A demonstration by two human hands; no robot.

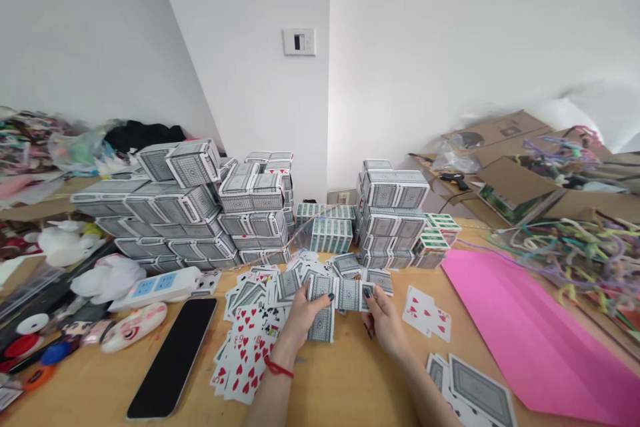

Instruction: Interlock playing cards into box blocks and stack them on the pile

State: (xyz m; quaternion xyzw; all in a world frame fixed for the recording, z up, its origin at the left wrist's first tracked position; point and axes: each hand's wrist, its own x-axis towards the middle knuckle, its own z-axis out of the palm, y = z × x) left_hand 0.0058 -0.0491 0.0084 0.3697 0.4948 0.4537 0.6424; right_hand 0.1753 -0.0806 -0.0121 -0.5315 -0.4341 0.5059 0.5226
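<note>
Between my hands, above the wooden table, are grey-backed playing cards (321, 324). My left hand (306, 315) grips an upright card at its upper part, thumb on the patterned back. My right hand (383, 317) pinches the right end of a sideways card piece (349, 295), which meets or overlaps the left one; whether they are folded together I cannot tell. Just behind lie loose cards (345, 264), some face down. Left of my left wrist spreads a pile of face-up cards (249, 350), many of them hearts. Two heart cards (419, 310) lie right of my right hand.
Stacked blocks of folded cards rise at the left (190, 203) and right (393, 213), with green card boxes (331, 235) between. A black phone (173, 357) and a power strip (163, 285) lie left. Pink paper (530, 333), large loose cards (481, 387) and tangled pipe cleaners (555, 267) occupy the right.
</note>
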